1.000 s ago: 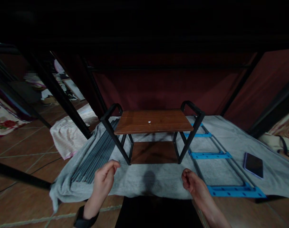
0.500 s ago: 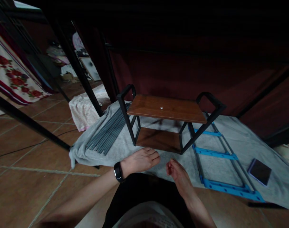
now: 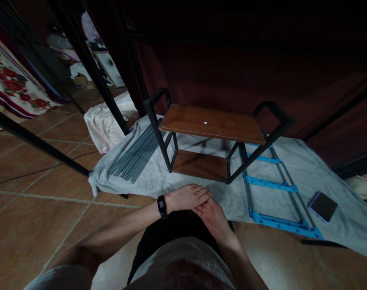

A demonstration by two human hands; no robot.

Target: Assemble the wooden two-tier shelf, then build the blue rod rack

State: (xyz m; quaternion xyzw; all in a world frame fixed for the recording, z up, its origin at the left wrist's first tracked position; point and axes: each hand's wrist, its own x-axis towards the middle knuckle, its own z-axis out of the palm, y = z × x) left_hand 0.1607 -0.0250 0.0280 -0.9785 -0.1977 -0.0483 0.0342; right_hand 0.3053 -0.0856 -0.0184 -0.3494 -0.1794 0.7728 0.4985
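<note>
My left hand (image 3: 188, 197), with a black smartwatch (image 3: 161, 206) on its wrist, lies palm down with its fingers stretched over my right hand (image 3: 214, 219). The right palm is turned up, its fingertips partly hidden under the left. Neither hand shows anything held. Just beyond them a two-tier shelf rack (image 3: 213, 125) stands upright on a grey cloth (image 3: 159, 182). It has brown wood-look boards and black metal side frames with curved tops. A small white mark (image 3: 205, 123) shows on the upper board.
Grey metal rods (image 3: 138, 155) lie in a bunch left of the rack. To its right is a frame with blue crossbars (image 3: 271, 183) and grey tubes, then a phone (image 3: 322, 206). Black posts (image 3: 95, 76) rise at the left; a striped cloth (image 3: 103, 125) hangs behind.
My hands, apart before, have come together, the left now over the right. The view has tilted down slightly, so the rack appears higher in the picture.
</note>
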